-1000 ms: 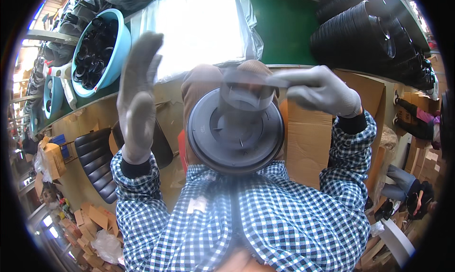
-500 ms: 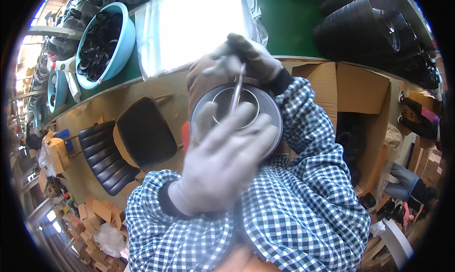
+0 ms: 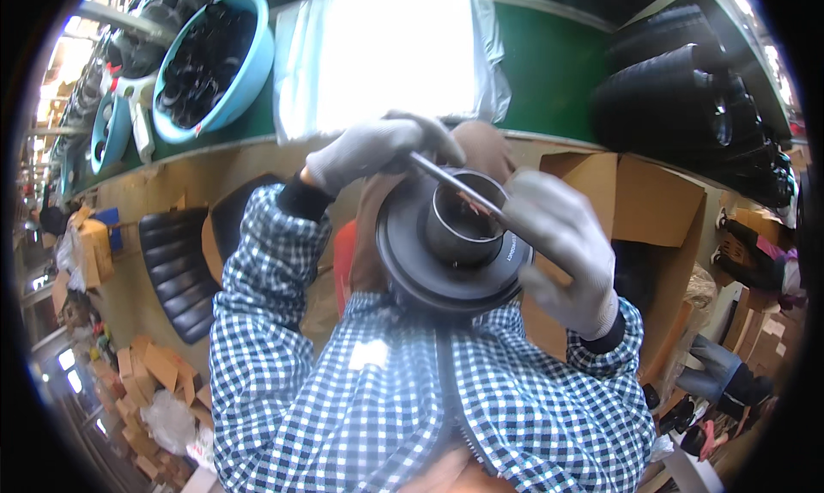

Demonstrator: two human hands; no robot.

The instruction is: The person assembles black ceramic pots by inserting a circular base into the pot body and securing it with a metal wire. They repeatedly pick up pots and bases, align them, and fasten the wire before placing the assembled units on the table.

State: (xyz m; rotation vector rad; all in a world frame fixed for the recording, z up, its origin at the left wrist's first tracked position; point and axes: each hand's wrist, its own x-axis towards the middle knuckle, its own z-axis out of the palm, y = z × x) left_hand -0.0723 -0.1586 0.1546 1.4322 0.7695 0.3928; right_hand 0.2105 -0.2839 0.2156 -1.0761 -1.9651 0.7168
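On my lap rests a dark grey round part (image 3: 412,274), a wide disc with a short open collar (image 3: 463,248) standing up from it, tilted a little. A thin, straight, metallic-looking strip (image 3: 459,187) crosses slantwise above the collar. My left hand (image 3: 378,152), in a grey glove, has its fingers closed round the strip's upper left end. At the lower right end my right hand (image 3: 562,248), also gloved, pinches it beside the collar; this hand is slightly blurred. Something reddish shows inside the collar, too small to name.
Ahead stands a green worktable (image 3: 549,72) with a white sheet in plastic (image 3: 378,55). A light blue basin (image 3: 262,60) of black rings is at left, stacked black parts (image 3: 661,98) at right. An open cardboard box (image 3: 652,193) stands right, a black chair (image 3: 176,270) left.
My left hand has moved up from over the round part to the strip's far end. My right hand has come down to the right side. The strip has turned from near upright to slanting.
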